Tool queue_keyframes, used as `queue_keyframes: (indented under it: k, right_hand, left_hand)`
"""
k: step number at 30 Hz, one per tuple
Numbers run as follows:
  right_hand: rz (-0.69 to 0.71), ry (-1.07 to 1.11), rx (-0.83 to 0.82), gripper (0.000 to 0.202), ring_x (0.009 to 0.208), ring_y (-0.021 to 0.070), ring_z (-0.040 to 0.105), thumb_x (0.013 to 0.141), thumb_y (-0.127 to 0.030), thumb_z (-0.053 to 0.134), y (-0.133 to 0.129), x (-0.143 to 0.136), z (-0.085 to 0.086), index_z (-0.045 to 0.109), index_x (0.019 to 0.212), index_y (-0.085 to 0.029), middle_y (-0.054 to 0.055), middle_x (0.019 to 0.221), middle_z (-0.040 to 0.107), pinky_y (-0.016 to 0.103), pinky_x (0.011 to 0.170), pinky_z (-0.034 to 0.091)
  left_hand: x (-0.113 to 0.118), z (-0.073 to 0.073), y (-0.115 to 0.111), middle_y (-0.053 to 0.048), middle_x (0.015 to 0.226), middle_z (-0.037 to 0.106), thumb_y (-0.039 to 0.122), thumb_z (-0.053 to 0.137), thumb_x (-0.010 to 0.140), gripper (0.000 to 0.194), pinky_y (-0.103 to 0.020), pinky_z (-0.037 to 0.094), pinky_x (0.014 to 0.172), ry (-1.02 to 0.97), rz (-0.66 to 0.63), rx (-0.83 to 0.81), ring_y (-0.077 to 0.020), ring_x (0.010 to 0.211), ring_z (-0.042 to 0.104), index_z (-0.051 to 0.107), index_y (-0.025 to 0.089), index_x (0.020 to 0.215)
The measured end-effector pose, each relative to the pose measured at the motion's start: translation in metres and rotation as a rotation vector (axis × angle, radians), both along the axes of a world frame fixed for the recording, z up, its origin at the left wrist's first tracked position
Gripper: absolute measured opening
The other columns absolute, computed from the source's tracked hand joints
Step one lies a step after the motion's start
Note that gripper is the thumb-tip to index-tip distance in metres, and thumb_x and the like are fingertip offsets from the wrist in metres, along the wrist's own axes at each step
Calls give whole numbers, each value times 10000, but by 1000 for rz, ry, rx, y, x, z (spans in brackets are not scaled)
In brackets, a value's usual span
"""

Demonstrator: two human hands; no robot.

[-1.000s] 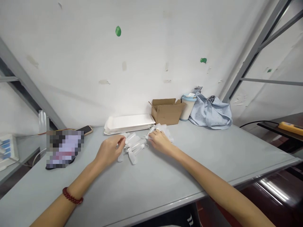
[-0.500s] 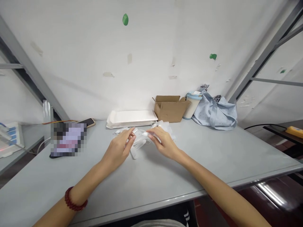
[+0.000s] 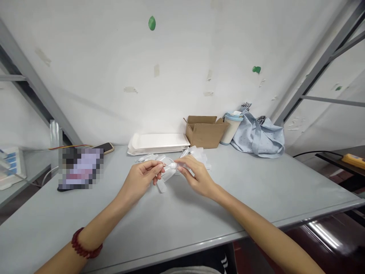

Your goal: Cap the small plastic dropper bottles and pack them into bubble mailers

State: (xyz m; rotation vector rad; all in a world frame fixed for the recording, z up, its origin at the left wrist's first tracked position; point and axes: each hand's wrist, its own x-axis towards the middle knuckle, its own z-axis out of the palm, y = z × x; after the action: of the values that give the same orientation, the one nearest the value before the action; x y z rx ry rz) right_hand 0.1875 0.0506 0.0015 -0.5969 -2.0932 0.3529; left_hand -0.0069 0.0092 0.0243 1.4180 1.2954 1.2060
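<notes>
The left hand (image 3: 142,177) is pinching a thin strand at the near end of a small white plastic piece (image 3: 172,166) between thumb and forefinger, and the right hand (image 3: 198,175) is gripping the same piece's other end with its fingertips. The piece is looking glossy and opaque, rounded and thicker towards the right hand, tapering towards the left; finer detail is staying too small to tell. Its long axis is running roughly sideways between the hands, nearly level, with the narrow end pointing at the left hand. It is hanging just above the grey table (image 3: 171,220), in front of scattered translucent plastic pieces (image 3: 161,185), one of which is lying slantwise below it. More clear pieces (image 3: 200,154) are lying heaped just behind the right hand. Farther back, a flat white package (image 3: 159,141) is lying beside an open cardboard box (image 3: 207,136), and a lidded cup (image 3: 231,129) is standing between that box and a light-blue fabric bag (image 3: 256,137)
</notes>
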Motion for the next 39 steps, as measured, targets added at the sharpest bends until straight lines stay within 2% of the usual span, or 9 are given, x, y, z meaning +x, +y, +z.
queue_keyframes:
  k: [3, 9, 29, 33, 39]
  right_hand:
    - [4, -2, -5, 183, 872, 187, 575, 956, -230, 449, -2, -1, 1, 587, 1068, -186, 77, 923, 652, 339, 775, 477]
    - [1, 5, -20, 183, 869, 184, 577, 957, -231, 447, -3, 0, 2, 592, 1056, -178, 76, 917, 649, 331, 775, 474]
    - [6, 3, -48, 193, 837, 177, 585, 953, -237, 450, -5, 1, 4, 608, 1044, -174, 72, 879, 659, 335, 768, 478]
    - [16, -5, -54, 194, 840, 173, 591, 951, -246, 458, -6, 1, 7, 622, 1030, -181, 66, 882, 666, 330, 768, 479]
    - [11, -34, 17, 176, 837, 187, 590, 941, -221, 459, -5, 1, 6, 609, 1019, -172, 80, 875, 658, 335, 753, 482]
  left_hand:
    - [-1, -1, 1, 5, 652, 579, 441, 662, 769, 285, -211, 400, 528, -111, -54, -41, -96, 573, 488, 668, 156, 755]
    - [-1, -2, 1, 2, 678, 568, 442, 687, 757, 295, -206, 400, 535, -180, -85, -79, -92, 593, 480, 657, 149, 750]
    - [-1, -4, -1, -6, 727, 562, 430, 690, 759, 269, -208, 405, 544, -214, -93, -103, -104, 633, 488, 663, 162, 756]
    - [-1, -3, -2, -6, 719, 579, 438, 670, 762, 272, -213, 413, 543, -156, -75, -66, -108, 619, 500, 661, 166, 749]
    - [4, -1, -5, 2, 626, 580, 438, 620, 762, 264, -243, 442, 565, 122, 44, 68, -127, 567, 514, 649, 179, 723]
